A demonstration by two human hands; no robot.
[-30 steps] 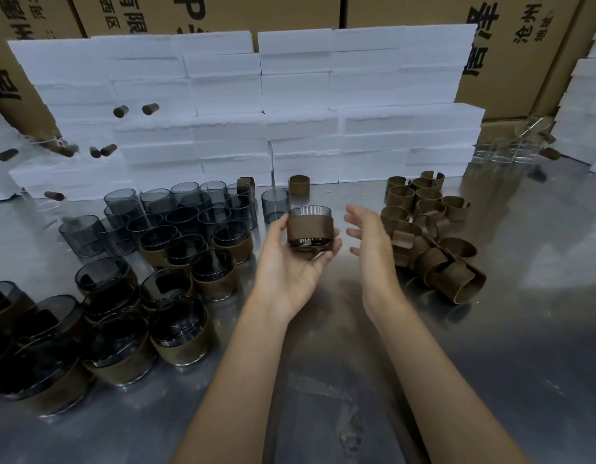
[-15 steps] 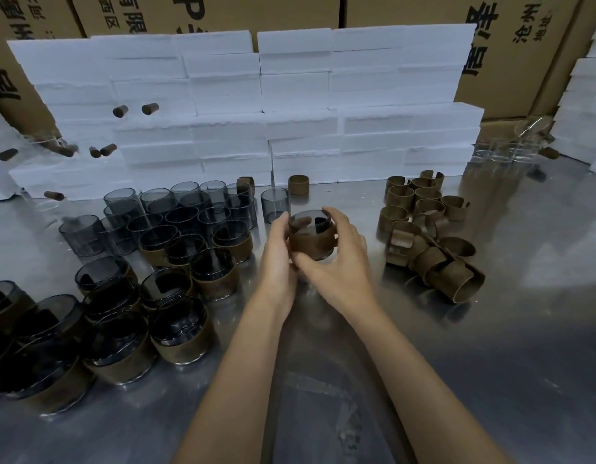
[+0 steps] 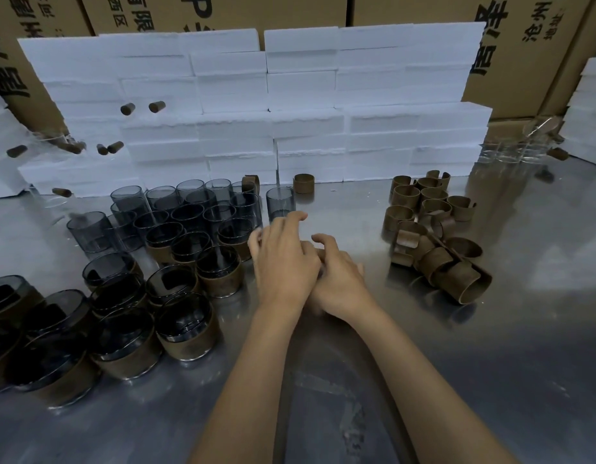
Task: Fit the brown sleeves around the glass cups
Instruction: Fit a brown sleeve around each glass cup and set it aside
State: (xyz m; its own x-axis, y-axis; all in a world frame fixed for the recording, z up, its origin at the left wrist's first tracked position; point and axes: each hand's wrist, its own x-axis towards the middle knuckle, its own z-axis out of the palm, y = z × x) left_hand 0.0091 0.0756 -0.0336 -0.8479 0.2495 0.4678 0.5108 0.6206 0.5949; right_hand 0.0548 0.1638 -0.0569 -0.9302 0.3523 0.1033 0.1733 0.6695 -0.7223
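Left grip: the left hand (image 3: 283, 262) arches over something at table height, fingers curled down and spread; judged to be clasping a cup, but that cup is covered by the hand, so I cannot tell for sure.
Right grip: the right hand (image 3: 336, 276) lies pressed against the left one, fingers bent; only a sliver of brown shows between the two hands, likely a sleeve, and whether the fingers pinch it cannot be told.
Why held so: both hands crowd one spot, probably to steady a cup while its sleeve is seated.
Sleeved cups (image 3: 186, 326): gathered left of the grip and nearer the person, apparently the finished lot.
Bare glass cups (image 3: 189, 205): beyond those, left and ahead of the grip, within easy reach.
Loose brown sleeves (image 3: 433, 242): heaped right of the grip, on the right hand's side.
Table (image 3: 490, 363): shiny metal, carrying everything.
Hard to make out: clear glassware far right is blurred; the nearest-left cups are cut off.
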